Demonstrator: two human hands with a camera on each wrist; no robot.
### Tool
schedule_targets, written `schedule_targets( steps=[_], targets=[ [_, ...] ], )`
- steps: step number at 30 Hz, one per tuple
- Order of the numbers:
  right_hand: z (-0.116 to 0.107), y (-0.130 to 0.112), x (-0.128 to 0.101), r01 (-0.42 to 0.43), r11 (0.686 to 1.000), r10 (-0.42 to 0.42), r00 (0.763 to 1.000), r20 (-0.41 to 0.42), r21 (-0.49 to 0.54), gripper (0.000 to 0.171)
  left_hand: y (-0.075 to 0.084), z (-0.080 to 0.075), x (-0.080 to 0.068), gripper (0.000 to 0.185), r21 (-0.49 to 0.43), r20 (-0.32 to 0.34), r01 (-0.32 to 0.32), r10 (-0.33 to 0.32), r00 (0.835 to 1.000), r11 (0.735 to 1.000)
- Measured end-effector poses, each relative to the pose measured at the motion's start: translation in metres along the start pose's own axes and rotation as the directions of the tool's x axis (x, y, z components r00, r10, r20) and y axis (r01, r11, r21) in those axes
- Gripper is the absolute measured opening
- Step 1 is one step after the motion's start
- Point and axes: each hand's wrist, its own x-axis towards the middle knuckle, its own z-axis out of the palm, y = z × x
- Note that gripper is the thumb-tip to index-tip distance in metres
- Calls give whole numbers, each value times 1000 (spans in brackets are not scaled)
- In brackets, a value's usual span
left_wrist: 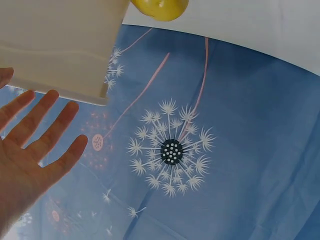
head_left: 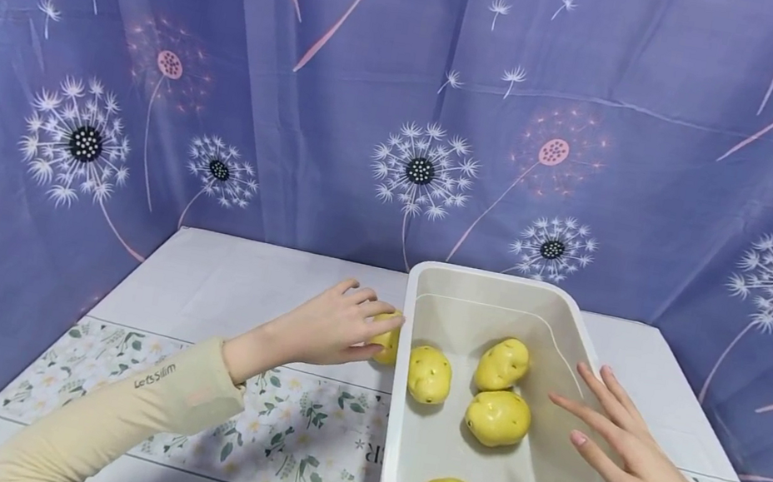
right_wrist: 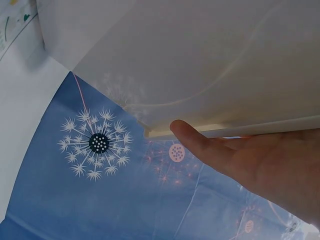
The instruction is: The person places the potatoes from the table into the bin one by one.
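A white plastic bin (head_left: 397, 462) stands on the table with several yellow potatoes (head_left: 497, 418) inside, their skins marked with dark pits. One more potato (head_left: 386, 342) lies outside, beside the bin's left wall, partly covered by my left hand (head_left: 331, 325). In the left wrist view that hand (left_wrist: 30, 160) has its fingers extended near the bin's rim, with nothing between them; the outside potato (left_wrist: 161, 6) sits apart from it. My right hand (head_left: 640, 458) is spread over the bin's right rim. Whether it touches the rim, I cannot tell.
A white table covering (head_left: 237, 276) with a leafy floral band (head_left: 296, 429) lies beneath the bin. Blue-purple curtains (head_left: 325, 147) with dandelion prints hang behind the table and along both sides.
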Motion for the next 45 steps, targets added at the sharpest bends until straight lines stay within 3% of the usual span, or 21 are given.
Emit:
schedule_targets(
  steps=[7, 19, 30, 39, 45],
  targets=[
    [0, 0, 0, 8, 1000, -8, 1000, -4, -5, 43, -5, 8, -3, 40, 7, -17, 13, -12, 1000, 1000],
    [-1, 0, 0, 9, 1000, -9, 1000, -2, -7, 44, -24, 28, -9, 43, -30, 19, 44, -43, 999, 999],
    [1, 0, -1, 5, 1000, -5, 1000, -10, -7, 45, -38, 51, -6, 47, -110, 63, 110, -104, 993, 988],
    [1, 0, -1, -4, 1000, 4, 1000, -8, 9, 44, -40, 68, 1, 55, -162, 136, 164, -143, 980, 973],
    [0, -1, -1, 4, 1000, -4, 1000, -12, -8, 44, -36, 83, 5, 58, -126, 199, 166, -139, 970, 978]
  ],
)
